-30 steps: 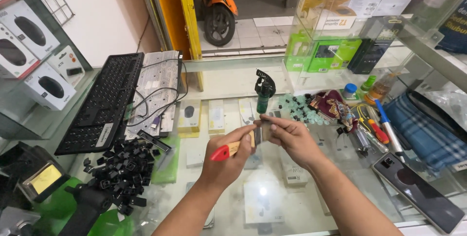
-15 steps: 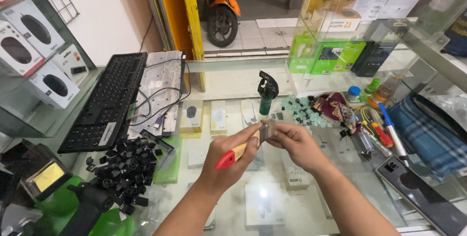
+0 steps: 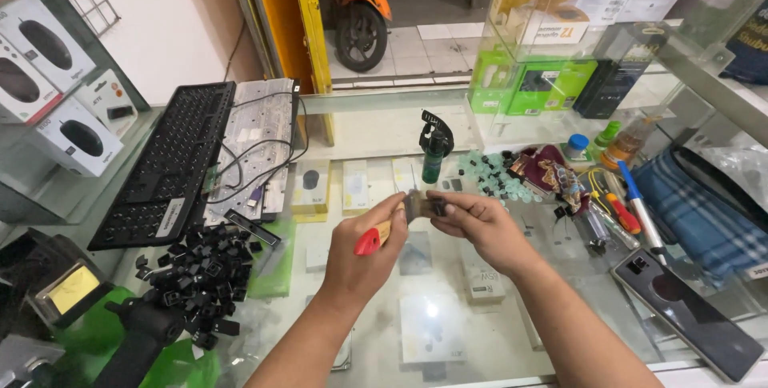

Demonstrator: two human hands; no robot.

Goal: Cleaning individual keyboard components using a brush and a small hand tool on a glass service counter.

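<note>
Red-tipped wooden-handled brush | left hand grips handle | right hand pinches bristles

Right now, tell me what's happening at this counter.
A person stands at a glass counter. The left hand holds a small brush with a red-tipped handle, its bristles against a small part pinched in the right hand. A pile of black keycaps lies to the left, below a black keyboard. A dark spray bottle stands behind the hands.

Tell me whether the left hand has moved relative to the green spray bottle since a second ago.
No. The left hand sits below-left of the spray bottle, as before; the whole view shifted only slightly.
</note>
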